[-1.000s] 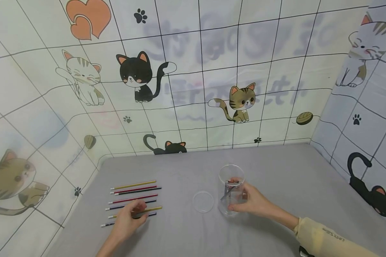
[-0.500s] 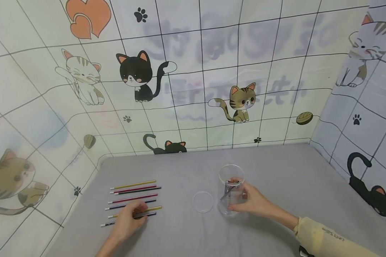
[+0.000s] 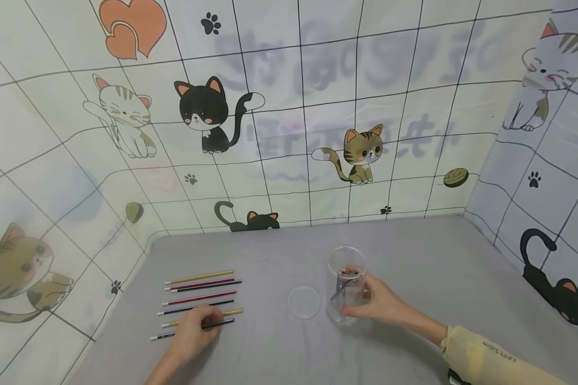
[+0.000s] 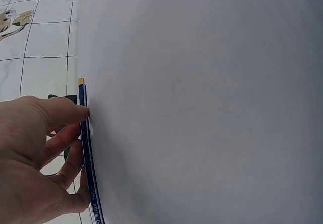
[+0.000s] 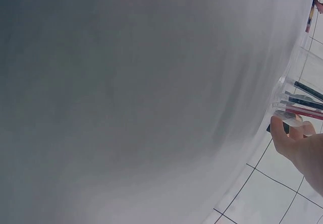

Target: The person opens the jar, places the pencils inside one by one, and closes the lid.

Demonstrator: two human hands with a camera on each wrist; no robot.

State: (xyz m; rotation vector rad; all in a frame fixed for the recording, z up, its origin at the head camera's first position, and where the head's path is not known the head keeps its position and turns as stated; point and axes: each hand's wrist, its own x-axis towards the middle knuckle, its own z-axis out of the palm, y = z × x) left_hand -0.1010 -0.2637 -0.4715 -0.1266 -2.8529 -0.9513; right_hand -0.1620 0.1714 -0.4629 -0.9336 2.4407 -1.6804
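Observation:
My left hand [image 3: 195, 331] pinches a dark blue pencil [image 3: 162, 336], the one nearest me in a row on the cloth. In the left wrist view the thumb lies on one side of this blue pencil [image 4: 89, 158] and the fingertips on the other. My right hand [image 3: 382, 302] grips a clear plastic cup [image 3: 336, 310] standing upright. Several pencils [image 5: 305, 103] lean inside the cup, dark ones and a red one among them. Beyond the left hand lie yellow [image 3: 199, 276], red [image 3: 199, 298] and dark pencils, some partly hidden by that hand.
A clear round lid [image 3: 304, 302] lies flat on the grey cloth [image 3: 270, 347], just left of the cup. A white cat-print curtain [image 3: 289, 176] encloses the table at the back and both sides.
My left fingers have come down and drawn together onto the dark blue pencil. The right hand and the cup stay where they were.

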